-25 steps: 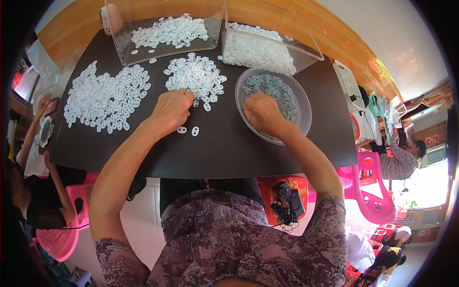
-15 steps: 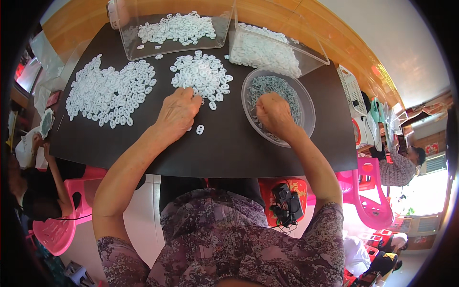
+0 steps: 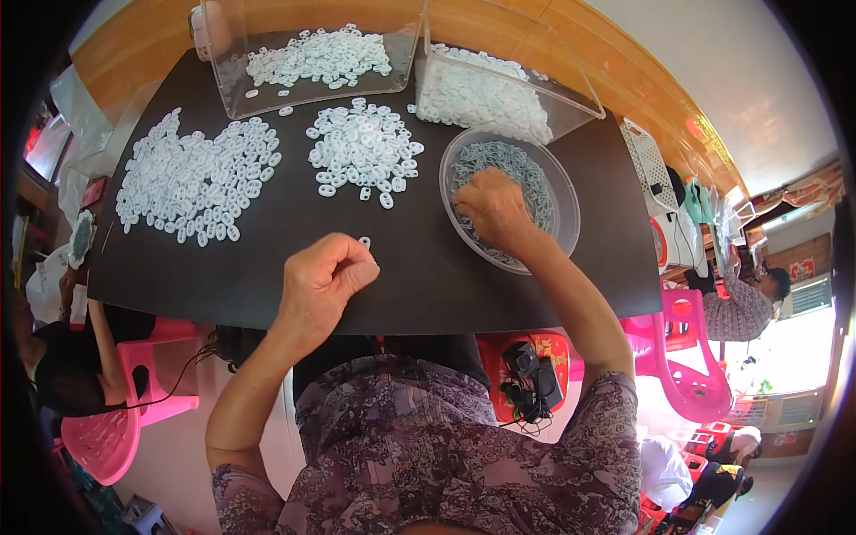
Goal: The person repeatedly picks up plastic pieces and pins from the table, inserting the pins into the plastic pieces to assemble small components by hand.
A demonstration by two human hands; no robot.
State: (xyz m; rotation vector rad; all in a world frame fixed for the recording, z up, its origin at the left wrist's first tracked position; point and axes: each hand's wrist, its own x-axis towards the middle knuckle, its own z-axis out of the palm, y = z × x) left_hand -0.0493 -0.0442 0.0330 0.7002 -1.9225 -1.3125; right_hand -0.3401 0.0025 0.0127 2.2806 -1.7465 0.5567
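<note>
My left hand (image 3: 325, 290) is over the table's near part with thumb and fingers pressed together; whatever they hold is hidden. Just beyond its knuckles lies a single small white oval piece (image 3: 365, 242) with holes, partly covered. A small heap of the same white pieces (image 3: 366, 147) sits farther away. My right hand (image 3: 493, 209) is inside a round clear plastic tub (image 3: 573, 209), above a mass of thin grey screws (image 3: 535, 178). Its fingers are curled closed, and their tips are too hidden to show what is in them.
A larger spread of white pieces (image 3: 192, 178) covers the table's left. Two clear bins, the left bin (image 3: 312, 100) and the right bin (image 3: 571, 102), stand at the back with more pieces. Pink chairs (image 3: 691, 383) flank the dark table (image 3: 401, 285); other people sit on both sides.
My left hand has drawn back from the small heap toward the near edge, fingers closed. My right hand has shifted slightly within the tub. The view has shifted a little.
</note>
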